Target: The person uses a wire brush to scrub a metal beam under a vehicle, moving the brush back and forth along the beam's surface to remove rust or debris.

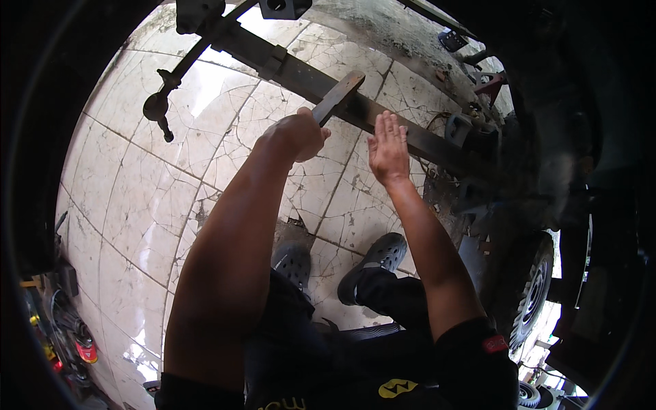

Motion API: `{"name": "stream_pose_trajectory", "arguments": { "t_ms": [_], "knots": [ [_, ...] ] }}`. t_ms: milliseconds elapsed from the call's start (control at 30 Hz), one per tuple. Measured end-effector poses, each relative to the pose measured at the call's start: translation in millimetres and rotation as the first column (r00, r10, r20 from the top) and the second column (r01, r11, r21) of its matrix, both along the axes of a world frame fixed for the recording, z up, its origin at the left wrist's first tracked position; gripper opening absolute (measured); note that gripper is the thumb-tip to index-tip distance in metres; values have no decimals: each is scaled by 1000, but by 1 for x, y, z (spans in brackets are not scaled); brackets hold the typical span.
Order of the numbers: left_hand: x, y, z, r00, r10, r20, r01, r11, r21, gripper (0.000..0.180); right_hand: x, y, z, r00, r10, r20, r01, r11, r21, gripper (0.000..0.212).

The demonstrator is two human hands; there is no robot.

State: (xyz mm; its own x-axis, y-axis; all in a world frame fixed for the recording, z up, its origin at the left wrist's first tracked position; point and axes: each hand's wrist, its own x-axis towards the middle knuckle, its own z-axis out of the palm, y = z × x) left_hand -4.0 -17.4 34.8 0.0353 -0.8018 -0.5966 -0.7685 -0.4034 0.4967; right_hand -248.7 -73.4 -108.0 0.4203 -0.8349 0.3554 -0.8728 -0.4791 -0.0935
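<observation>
My left hand (297,137) is closed around one end of a flat grey bar (335,99) with a brownish, worn far end. The bar slants up and away, its far part over a long dark metal beam (301,75) that runs across in front of me from upper left to lower right. My right hand (389,152) is open, palm down, fingers stretched out together. Its fingertips overlap the beam's near edge in the picture; whether they touch it I cannot tell. Nothing shows in that hand.
A thin rod with a ball-shaped joint (156,106) hangs at the left. Dark machinery and a treaded wheel (534,290) stand at the right. Tools and cables (68,321) lie at the lower left. The cracked tile floor (137,178) lies beneath; I stand in dark clogs (383,253).
</observation>
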Motion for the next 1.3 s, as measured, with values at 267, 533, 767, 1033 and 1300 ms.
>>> {"name": "stream_pose_trajectory", "arguments": {
  "t_ms": [267,533,767,1033,1300],
  "knots": [
    [-2,-2,-7,1000,-2,22,3,1000,-24,51,5,4,-5,995,-96,3,96,995,-21,61],
    [-5,-3,-3,1000,5,8,-5,1000,7,52,12,11,-8,993,-118,20,119,992,-44,60],
    [-4,0,3,1000,10,-2,-10,1000,17,52,12,10,1,999,-44,4,45,998,-34,60],
    [-5,0,4,999,5,32,-5,1000,4,52,13,8,16,993,-19,114,31,994,-102,58],
    [-12,2,11,1000,8,27,-8,1000,18,52,6,16,-8,995,-91,-40,89,995,-50,64]
  ]
}}
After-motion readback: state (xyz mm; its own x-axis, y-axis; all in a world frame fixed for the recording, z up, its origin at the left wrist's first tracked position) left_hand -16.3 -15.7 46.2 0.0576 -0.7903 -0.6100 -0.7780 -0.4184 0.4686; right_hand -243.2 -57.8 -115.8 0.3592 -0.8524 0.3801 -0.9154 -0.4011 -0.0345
